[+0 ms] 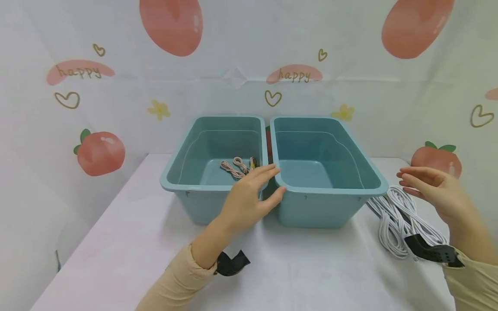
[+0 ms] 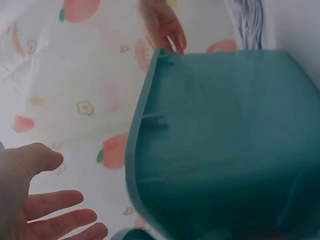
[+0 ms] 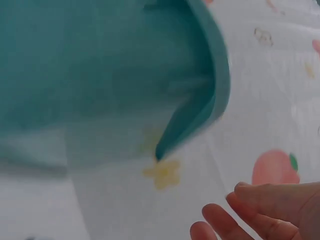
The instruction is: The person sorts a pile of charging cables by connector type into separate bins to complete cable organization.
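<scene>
Two light blue plastic tubs stand side by side on the table. My left hand (image 1: 247, 201) is at the front of the narrow space between them, fingers extended, its thumb and fingertips near the rim of the right tub (image 1: 323, 211); contact is unclear. In the left tub (image 1: 194, 203) lie several small tied cord bundles (image 1: 233, 170), partly hidden behind that hand. My right hand (image 1: 441, 192) hovers above a large coil of white cord (image 1: 397, 220) beside the right tub, its fingers loosely bent around nothing. The right wrist view also shows these fingers (image 3: 265, 200) apart from the tub.
White cloth covers the table (image 1: 303, 268). Behind it hangs a white backdrop (image 1: 233, 39) printed with peaches and hearts. Each wrist wears a black strap (image 1: 233, 263).
</scene>
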{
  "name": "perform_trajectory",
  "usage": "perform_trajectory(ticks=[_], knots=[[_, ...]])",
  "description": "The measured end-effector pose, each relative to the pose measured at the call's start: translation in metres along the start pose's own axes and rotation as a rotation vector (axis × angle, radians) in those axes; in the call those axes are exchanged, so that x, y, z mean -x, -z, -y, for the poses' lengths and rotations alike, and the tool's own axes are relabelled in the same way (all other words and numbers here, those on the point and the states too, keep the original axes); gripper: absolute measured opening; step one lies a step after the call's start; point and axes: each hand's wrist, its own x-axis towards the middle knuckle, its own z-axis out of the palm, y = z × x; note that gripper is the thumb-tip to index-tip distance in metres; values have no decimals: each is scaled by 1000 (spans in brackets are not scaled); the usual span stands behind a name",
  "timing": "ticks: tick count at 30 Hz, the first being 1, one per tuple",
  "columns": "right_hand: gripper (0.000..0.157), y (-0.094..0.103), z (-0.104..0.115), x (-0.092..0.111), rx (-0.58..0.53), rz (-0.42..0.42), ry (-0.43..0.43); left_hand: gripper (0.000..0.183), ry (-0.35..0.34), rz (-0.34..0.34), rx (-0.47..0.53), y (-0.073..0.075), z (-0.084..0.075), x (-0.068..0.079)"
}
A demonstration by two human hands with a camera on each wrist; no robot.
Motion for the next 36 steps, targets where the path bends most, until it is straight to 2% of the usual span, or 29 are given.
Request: perform_trajectory(ticks=[4, 6, 8, 9, 11, 14, 16, 18, 19, 21, 23, 25, 26, 29, 31, 34, 36], knots=[[33, 17, -16, 10, 207, -50, -116, 42, 4, 47, -13, -14, -6, -2], [26, 24, -25, 14, 323, -59, -192, 43, 6, 49, -34, -19, -8, -3], [11, 29, -33, 19, 440, -54, -261, 43, -6, 42, -69, -24, -10, -3], [11, 31, -37, 21, 485, -50, -282, 42, -15, 36, -88, -26, -11, -3], [31, 36, -44, 24, 551, -44, -306, 42, -30, 24, -119, -30, -13, -3], [54, 41, -54, 29, 592, -36, -304, 41, -30, 2, -153, -36, -15, -2], [49, 47, -62, 30, 610, -37, -307, 41, -27, -29, -186, -40, -15, -2], [36, 64, -89, 27, 630, -42, -307, 40, -25, -65, -219, -42, -16, -2], [37, 72, -101, 26, 630, -31, -318, 40, -26, -83, -234, -43, -17, -2], [24, 90, -129, 23, 643, -34, -343, 38, -25, -104, -263, -45, -18, -2], [27, 106, -155, 21, 661, -34, -365, 38, -13, -107, -273, -46, -18, -2], [41, 110, -161, 22, 693, -15, -395, 38, 0, -104, -281, -47, -18, -3], [43, 112, -165, 22, 698, -4, -403, 38, 5, -102, -288, -47, -18, -4], [66, 116, -171, 22, 741, 31, -438, 38, 9, -108, -299, -48, -18, -5], [74, 117, -172, 23, 759, 59, -464, 37, 1, -117, -316, -48, -18, -6], [81, 114, -166, 25, 782, 90, -501, 35, -18, -133, -345, -49, -17, -6], [77, 107, -154, 27, 790, 95, -526, 35, -27, -140, -357, -49, -17, -7]])
